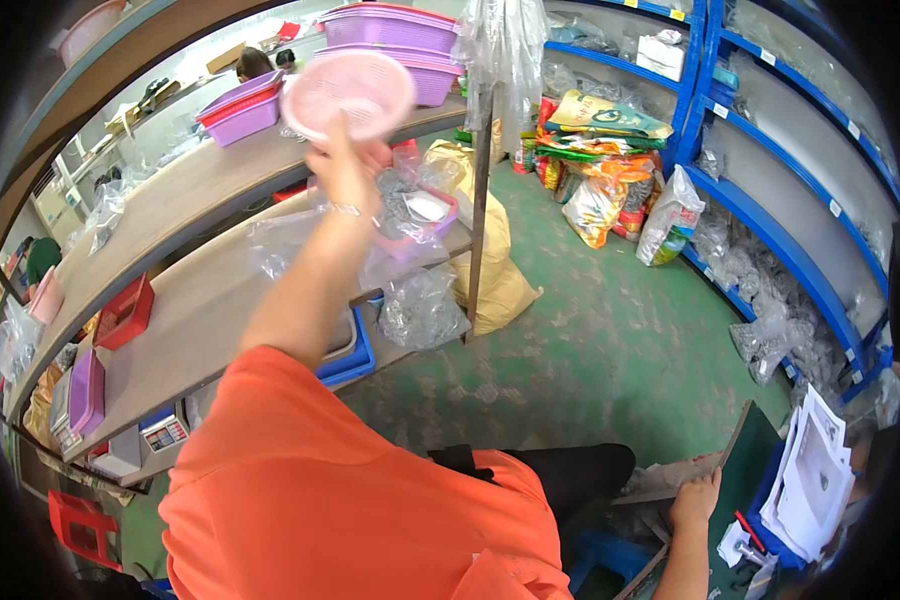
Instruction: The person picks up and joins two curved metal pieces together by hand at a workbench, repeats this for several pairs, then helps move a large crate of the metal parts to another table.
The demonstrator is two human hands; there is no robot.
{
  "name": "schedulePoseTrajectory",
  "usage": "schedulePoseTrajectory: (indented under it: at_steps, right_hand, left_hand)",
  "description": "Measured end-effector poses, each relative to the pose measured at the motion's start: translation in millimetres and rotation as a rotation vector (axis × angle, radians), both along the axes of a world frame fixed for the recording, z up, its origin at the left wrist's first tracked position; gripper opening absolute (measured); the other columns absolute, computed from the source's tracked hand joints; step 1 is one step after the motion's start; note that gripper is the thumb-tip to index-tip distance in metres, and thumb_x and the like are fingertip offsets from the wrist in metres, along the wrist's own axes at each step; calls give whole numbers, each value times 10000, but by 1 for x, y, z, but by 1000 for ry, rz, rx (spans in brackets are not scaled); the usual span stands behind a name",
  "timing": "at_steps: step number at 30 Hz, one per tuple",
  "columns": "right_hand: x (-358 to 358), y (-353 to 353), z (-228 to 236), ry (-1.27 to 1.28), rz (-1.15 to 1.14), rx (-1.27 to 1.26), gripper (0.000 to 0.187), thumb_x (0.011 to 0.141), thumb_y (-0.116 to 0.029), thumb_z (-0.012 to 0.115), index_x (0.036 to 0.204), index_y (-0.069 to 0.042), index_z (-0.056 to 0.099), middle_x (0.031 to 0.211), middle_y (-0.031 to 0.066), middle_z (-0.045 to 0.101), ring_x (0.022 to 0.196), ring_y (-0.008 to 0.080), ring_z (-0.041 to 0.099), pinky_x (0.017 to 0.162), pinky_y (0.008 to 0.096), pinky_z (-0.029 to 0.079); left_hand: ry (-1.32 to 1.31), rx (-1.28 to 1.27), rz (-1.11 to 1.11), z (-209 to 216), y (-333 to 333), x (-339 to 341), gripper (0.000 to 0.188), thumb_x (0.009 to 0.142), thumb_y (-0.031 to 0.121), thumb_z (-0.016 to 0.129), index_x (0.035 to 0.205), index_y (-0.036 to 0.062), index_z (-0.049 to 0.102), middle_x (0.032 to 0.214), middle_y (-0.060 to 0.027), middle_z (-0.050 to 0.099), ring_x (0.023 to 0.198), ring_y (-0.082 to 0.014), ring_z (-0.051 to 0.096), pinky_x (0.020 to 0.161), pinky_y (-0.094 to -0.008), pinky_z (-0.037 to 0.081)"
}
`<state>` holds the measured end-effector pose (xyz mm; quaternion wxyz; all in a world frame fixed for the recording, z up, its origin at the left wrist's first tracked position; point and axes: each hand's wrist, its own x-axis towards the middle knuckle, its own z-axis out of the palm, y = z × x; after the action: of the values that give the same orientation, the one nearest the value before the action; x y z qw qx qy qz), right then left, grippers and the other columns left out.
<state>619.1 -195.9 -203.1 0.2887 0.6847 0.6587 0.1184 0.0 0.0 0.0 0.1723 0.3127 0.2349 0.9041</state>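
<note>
Head | left hand (351, 158) holding pink basin (355, 88) | right hand (694, 500) touching green tabletop (742, 470), grip unclear

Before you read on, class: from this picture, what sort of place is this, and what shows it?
Probably a storeroom or packing area in a workshop: blue shelving loaded with bagged items, stacked purple baskets, and a clear plastic bag by the wooden shelves.

Pale pink round plastic basket (358, 84), rectangular purple plastic baskets (436, 82) right behind it, bright blue metal shelving (692, 100) way off to its right, plus flat green floor (590, 335) below it, kinda blotchy grey-brown.
</note>
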Motion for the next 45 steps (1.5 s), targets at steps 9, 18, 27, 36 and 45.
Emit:
schedulePoseTrajectory:
  at_steps: [9,18,27,36,45]
  right_hand:
    - [-12,-13,-1,23,15,101,239,713,-231,528,850,-96,669,925,66,619,1018,212,494,1073,377,64]
    - [-25,-9,2,70,78,141,195,684,-225,561,793,-112,677,887,58,626,984,207,513,1059,384,129]
    - [-16,-56,86,823,10,574,234,732,-133,588,914,14,583,944,202,573,946,361,518,812,394,422]
    - [-89,-295,201,492,-718,882,152,715,-61,593,828,25,538,655,163,534,609,302,541,555,344,427]
    - [-225,-318,83,732,-1213,1322,116,711,56,575,803,-14,568,724,92,554,602,184,539,491,262,417]
  left_hand:
    - [-369,-16,-114,20,17,-165,559,801,244,535,1262,31,302,1175,-177,473,1019,-318,511,806,-413,487]
    - [-116,-753,659,2,4,-224,392,820,288,503,1067,-13,454,1051,-182,529,923,-301,520,792,-407,428]
    - [449,-514,820,-3,29,-22,350,820,261,537,829,-86,585,861,-210,606,760,-256,560,695,-376,436]
    - [1084,382,-1118,-118,-142,397,452,741,-72,534,1164,-24,382,1116,-131,483,805,-138,549,728,-255,439]
    - [1189,1359,-1788,-167,-300,478,231,638,-15,672,850,25,591,791,-83,558,639,-225,539,568,-295,440]
